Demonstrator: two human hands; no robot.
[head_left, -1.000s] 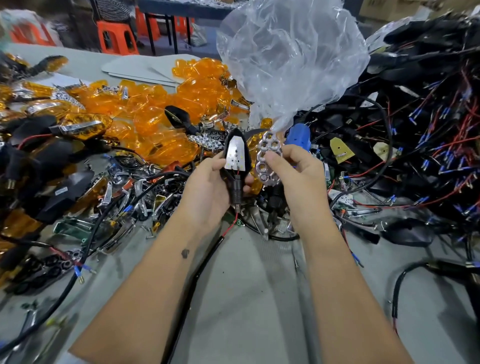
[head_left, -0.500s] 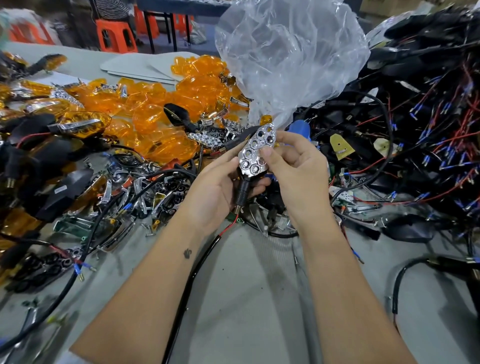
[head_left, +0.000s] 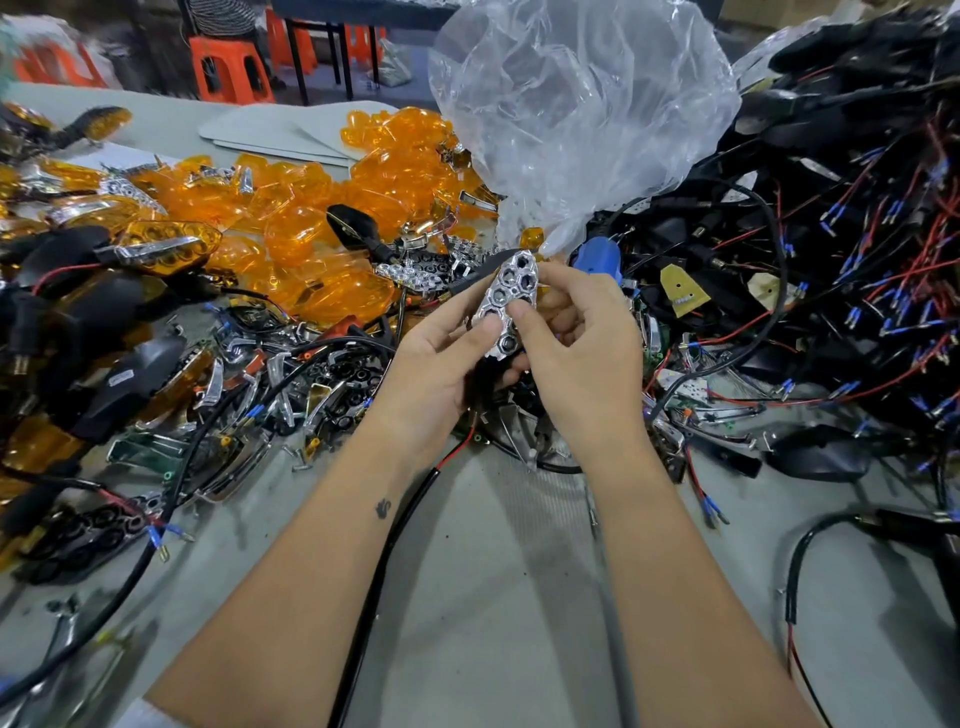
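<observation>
Clamping the chrome reflector (head_left: 511, 291) between fingers (head_left: 480, 332) of left hand (head_left: 436, 364) and right hand (head_left: 587, 353)

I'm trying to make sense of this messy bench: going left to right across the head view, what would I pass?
First black lamp housings → orange lenses → left hand → chrome reflector → right hand → tangle of black and red cables.
</observation>
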